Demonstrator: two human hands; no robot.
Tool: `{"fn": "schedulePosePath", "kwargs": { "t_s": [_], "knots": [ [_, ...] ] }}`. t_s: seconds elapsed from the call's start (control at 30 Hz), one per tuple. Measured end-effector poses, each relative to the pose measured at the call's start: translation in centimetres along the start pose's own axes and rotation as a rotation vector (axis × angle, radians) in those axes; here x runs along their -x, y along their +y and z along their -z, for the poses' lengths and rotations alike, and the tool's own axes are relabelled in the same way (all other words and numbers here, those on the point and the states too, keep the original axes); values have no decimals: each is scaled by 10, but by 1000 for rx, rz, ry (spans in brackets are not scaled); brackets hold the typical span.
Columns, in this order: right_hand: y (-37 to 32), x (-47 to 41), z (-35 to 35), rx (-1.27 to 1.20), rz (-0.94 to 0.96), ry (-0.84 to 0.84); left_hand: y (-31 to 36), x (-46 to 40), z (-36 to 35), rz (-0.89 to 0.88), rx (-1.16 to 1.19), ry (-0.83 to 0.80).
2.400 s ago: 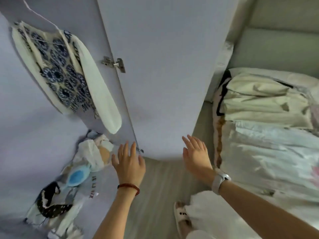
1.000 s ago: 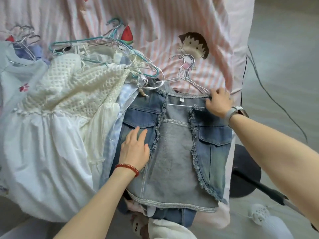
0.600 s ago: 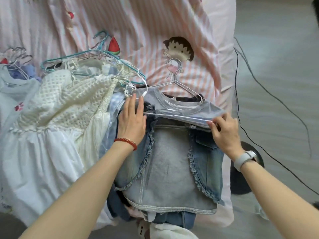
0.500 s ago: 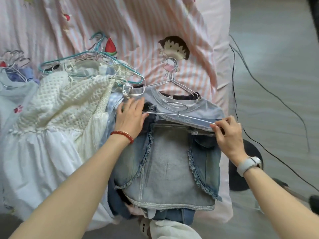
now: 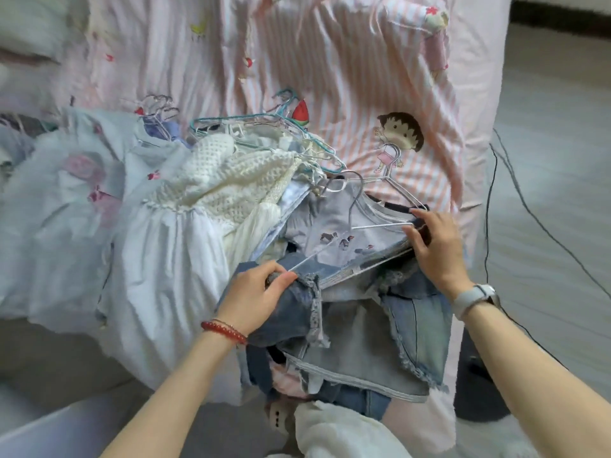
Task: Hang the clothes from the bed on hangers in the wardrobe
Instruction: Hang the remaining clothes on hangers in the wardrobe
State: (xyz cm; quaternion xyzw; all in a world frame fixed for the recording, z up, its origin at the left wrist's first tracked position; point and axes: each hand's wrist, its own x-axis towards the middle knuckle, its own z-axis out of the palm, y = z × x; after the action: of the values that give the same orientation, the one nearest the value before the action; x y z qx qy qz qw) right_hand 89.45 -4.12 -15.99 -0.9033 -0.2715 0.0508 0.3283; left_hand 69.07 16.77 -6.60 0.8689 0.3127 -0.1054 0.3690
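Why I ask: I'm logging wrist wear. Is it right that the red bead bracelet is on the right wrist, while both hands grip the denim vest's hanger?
Not quite. The head view shows the red bead bracelet on the left wrist; the right wears a pale watch. Left hand and right hand do grip the hanger at the denim vest.

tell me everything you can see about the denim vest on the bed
The denim vest is light-washed blue with frayed fringe along its front edges. It lies crumpled on the clothes pile at the bed's near edge, partly on a thin metal hanger. The left hand grips its shoulder; the right hand holds the hanger's other end.
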Motion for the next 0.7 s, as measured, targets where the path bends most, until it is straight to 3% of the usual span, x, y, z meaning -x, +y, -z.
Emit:
{"fn": "schedulePosePath", "kwargs": {
  "t_s": [0.2, 0.33, 0.47, 0.57, 0.7],
  "knots": [
    [-120, -1, -26, -31, 315, -125, -58, 83, 91, 161, 124, 269],
    [-205, 22, -51, -99, 524, -407, -119, 170, 131, 304, 111, 534],
    [-283, 54, -91, -4, 788, -591, -178, 263, 137, 548, 14, 763],
    [-346, 93, -114, -1, 976, -735, -223, 327, 130, 672, -44, 1027],
    [-441, 164, -135, -66, 1255, -726, -280, 414, 117, 923, -96, 1381]
  ]
}}
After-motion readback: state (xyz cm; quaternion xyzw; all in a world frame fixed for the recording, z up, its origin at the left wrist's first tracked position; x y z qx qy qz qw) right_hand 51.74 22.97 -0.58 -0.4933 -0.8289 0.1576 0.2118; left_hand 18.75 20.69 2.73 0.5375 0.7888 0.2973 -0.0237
